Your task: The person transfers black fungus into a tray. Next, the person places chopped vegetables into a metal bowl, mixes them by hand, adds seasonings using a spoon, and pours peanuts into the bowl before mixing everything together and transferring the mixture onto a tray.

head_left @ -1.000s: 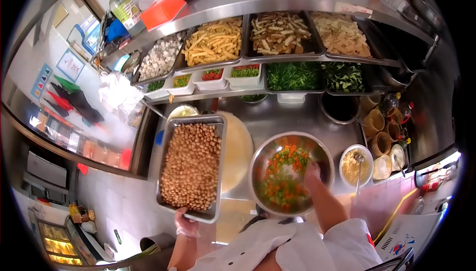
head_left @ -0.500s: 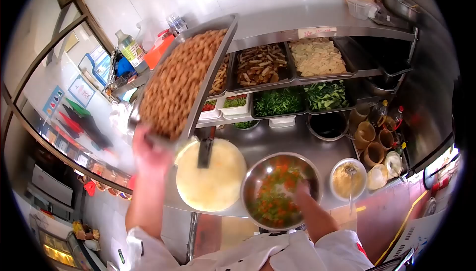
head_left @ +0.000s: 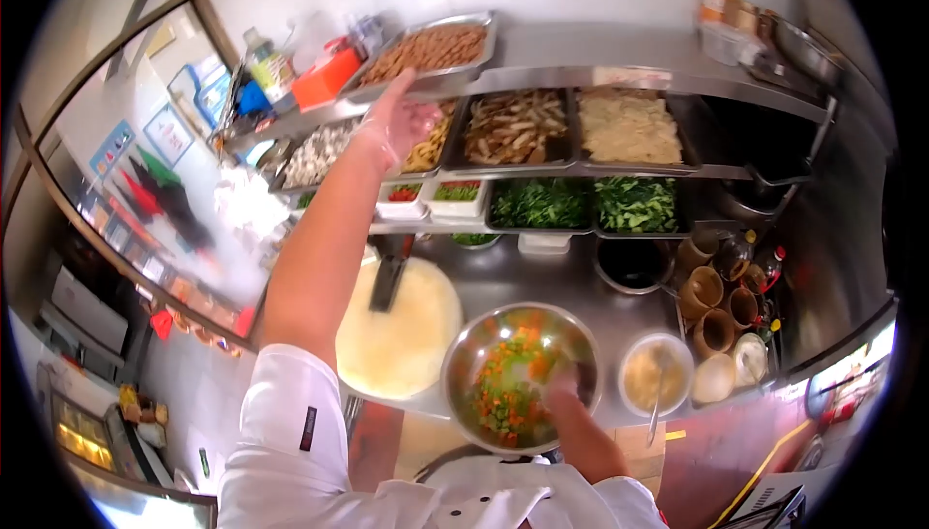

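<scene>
Left hand (head_left: 402,122): raised, open, fingers spread loosely, nothing held; reached up to the front of the metal tray (head_left: 464,71), contact with its rim not clear.

Right hand (head_left: 564,393): lowered inside the metal bowl (head_left: 592,364), at the side of the diced vegetables (head_left: 508,374); blurred, so its opening and any hold could not be told.

Metal tray: filled with small brown nuts or beans (head_left: 435,45); lay on the upper shelf (head_left: 561,45), just beside an orange-red box (head_left: 327,79).

Metal bowl: stood on the table (head_left: 503,272), between the round board (head_left: 416,350) and a white bowl (head_left: 686,374); contents orange and green.

Round board: pale, a cleaver (head_left: 389,277) lying over its far part.

White bowl: held pale yellowish food and a spoon (head_left: 659,398), handle over the near rim.

Below the upper shelf: trays of white cubes (head_left: 319,151), brown strips (head_left: 518,127) and pale flat pieces (head_left: 629,127); lower, two trays of leafy greens (head_left: 542,205).

Right of these, on the table: one pot of dark contents (head_left: 634,268).
</scene>
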A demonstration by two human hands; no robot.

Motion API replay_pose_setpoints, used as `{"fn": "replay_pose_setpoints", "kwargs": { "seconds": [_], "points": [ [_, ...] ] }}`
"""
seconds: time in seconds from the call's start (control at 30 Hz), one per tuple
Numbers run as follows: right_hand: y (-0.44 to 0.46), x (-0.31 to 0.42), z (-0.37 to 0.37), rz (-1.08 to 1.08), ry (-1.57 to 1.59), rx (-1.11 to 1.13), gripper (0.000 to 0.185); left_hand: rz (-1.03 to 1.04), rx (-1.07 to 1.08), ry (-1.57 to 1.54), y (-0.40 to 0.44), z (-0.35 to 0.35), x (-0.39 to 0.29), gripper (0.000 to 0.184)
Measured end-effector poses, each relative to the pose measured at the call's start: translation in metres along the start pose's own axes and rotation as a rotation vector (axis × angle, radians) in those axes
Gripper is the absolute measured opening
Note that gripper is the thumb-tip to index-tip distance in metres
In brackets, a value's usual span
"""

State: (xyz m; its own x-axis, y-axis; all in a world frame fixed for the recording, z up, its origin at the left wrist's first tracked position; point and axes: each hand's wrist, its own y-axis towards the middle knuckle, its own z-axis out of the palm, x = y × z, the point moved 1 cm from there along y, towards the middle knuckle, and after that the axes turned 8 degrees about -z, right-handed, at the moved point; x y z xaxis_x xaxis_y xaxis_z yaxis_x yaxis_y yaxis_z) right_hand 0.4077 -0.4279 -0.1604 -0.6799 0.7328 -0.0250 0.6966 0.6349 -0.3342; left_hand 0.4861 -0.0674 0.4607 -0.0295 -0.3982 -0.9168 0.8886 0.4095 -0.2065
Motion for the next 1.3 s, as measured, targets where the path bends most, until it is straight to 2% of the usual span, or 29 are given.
{"fn": "replay_pose_setpoints", "kwargs": {
  "seconds": [0.07, 0.13, 0.17, 0.2, 0.3, 0.33, 0.4, 0.43, 0.47, 0.5, 0.6, 0.63, 0.73, 0.8, 0.83, 0.87, 0.9, 0.93, 0.97, 1.0, 1.03, 1.07, 1.13, 1.23, 1.3],
  "points": [
    [-0.002, 0.002, 0.005, -0.028, -0.115, -0.025, 0.078, -0.007, 0.070, 0.095, -0.016, -0.035, 0.017, 0.056],
    [-0.009, -0.001, 0.013, 0.002, -0.010, -0.086, 0.075, 0.017, 0.114, 0.257, -0.036, -0.089, 0.042, 0.045],
    [-0.009, -0.005, 0.016, 0.040, 0.099, -0.128, 0.073, -0.054, 0.029, 0.357, -0.046, -0.126, 0.062, 0.039],
    [-0.008, -0.004, 0.011, 0.112, 0.344, -0.119, 0.070, -0.132, -0.063, 0.434, -0.048, -0.199, 0.086, 0.034],
    [-0.005, 0.002, -0.013, 0.403, 1.058, -0.213, 0.064, -0.271, -0.369, 0.787, -0.028, -0.390, 0.153, 0.037],
    [-0.002, 0.004, -0.013, 0.495, 1.211, -0.247, 0.064, -0.284, -0.454, 1.061, -0.017, -0.456, 0.173, 0.038],
    [0.004, 0.009, -0.018, 0.645, 1.449, -0.317, 0.063, -0.302, -0.480, 1.650, -0.004, -0.569, 0.209, 0.041],
    [0.007, 0.011, -0.020, 0.703, 1.530, -0.346, 0.062, -0.310, -0.488, 1.759, -0.014, -0.578, 0.200, 0.043],
    [0.010, 0.012, -0.020, 0.751, 1.592, -0.375, 0.062, -0.547, -0.778, 1.330, -0.024, -0.581, 0.196, 0.046],
    [0.011, 0.013, -0.023, 0.792, 1.643, -0.400, 0.062, -0.591, -0.798, 1.328, -0.019, -0.603, 0.205, 0.047],
    [0.009, 0.006, -0.013, 0.862, 1.740, -0.446, 0.062, -0.588, -0.705, 1.361, 0.015, -0.661, 0.242, 0.050],
    [0.007, 0.000, -0.005, 0.871, 1.759, -0.443, 0.062, -0.547, -0.736, 1.400, 0.025, -0.660, 0.246, 0.038],
    [0.013, 0.022, -0.052, 0.965, 1.690, -0.462, 0.057, -0.111, -0.225, 1.889, 0.115, -0.845, 0.384, 0.024],
    [0.015, 0.033, -0.070, 0.988, 1.657, -0.457, 0.055, 0.232, 0.191, 2.340, 0.119, -0.866, 0.387, 0.019],
    [0.010, 0.022, -0.051, 0.951, 1.693, -0.461, 0.054, -0.462, 0.263, 2.408, 0.112, -0.786, 0.337, 0.018],
    [0.003, 0.020, -0.051, 0.921, 1.699, -0.453, 0.054, -0.308, -0.047, 2.318, 0.104, -0.771, 0.324, 0.023],
    [0.004, 0.028, -0.066, 0.893, 1.711, -0.447, 0.054, -0.244, -0.226, 2.254, 0.093, -0.757, 0.303, 0.023],
    [0.009, 0.035, -0.078, 0.868, 1.725, -0.447, 0.054, -0.416, -0.237, 2.192, 0.086, -0.741, 0.277, 0.018],
    [0.013, 0.040, -0.082, 0.929, 1.727, -0.466, 0.055, -0.359, -0.474, 2.046, 0.071, -0.735, 0.257, 0.023],
    [0.013, 0.038, -0.085, 0.998, 1.727, -0.487, 0.056, -0.347, -0.523, 1.913, 0.057, -0.736, 0.243, 0.025],
    [0.013, 0.029, -0.074, 1.030, 1.664, -0.474, 0.056, -0.343, -0.681, 1.609, 0.035, -0.721, 0.223, 0.027],
    [0.014, 0.022, -0.062, 1.060, 1.607, -0.452, 0.056, -0.295, -0.741, 1.393, 0.014, -0.713, 0.213, 0.028],
    [0.013, 0.061, -0.134, 1.141, 1.669, -0.417, 0.056, -0.106, -0.722, 1.483, -0.030, -0.690, 0.201, 0.028],
    [0.011, 0.047, -0.103, 0.992, 1.630, -0.452, 0.056, -0.166, -0.731, 1.404, -0.082, -0.628, 0.206, 0.030],
    [0.005, 0.067, -0.152, 1.045, 1.739, -0.411, 0.056, -0.230, -0.703, 1.369, -0.106, -0.595, 0.238, 0.031]
  ]
}}
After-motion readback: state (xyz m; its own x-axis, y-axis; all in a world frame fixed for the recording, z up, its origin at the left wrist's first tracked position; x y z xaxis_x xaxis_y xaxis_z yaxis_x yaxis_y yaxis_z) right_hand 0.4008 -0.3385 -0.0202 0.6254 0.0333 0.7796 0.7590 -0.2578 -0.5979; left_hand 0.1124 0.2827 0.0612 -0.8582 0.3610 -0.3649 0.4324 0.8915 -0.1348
